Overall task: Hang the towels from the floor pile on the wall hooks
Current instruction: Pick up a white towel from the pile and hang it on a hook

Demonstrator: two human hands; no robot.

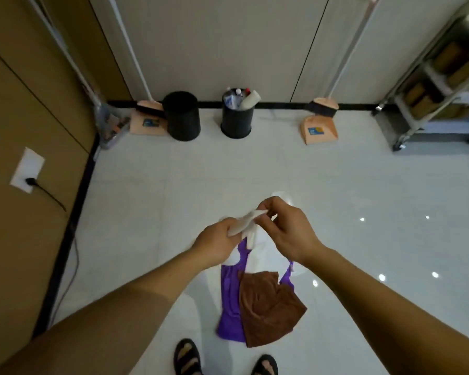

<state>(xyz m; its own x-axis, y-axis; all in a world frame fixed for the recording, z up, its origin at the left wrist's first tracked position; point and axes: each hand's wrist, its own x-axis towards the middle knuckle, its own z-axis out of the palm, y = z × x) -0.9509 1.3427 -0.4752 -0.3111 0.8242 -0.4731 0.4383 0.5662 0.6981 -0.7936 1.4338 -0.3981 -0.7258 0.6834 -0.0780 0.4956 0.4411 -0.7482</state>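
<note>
Glossy white tile floor (336, 171), ceiling lights mirrored in it. Far wall (214, 44) of pale panels over a black baseboard. Against that wall: 2 black bins (182, 117), the right one (237, 117) full of bottles; 2 peach dustpans (318, 129) flanking them. Left of the bins, a tan wall (25, 104) with a socket plate (27, 170). Right of the bins, a metal trolley (431, 90).

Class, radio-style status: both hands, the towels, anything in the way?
Left hand and right hand both grip white towel. Purple towel and brown towel on floor. No hooks in view. Path clear.
</note>
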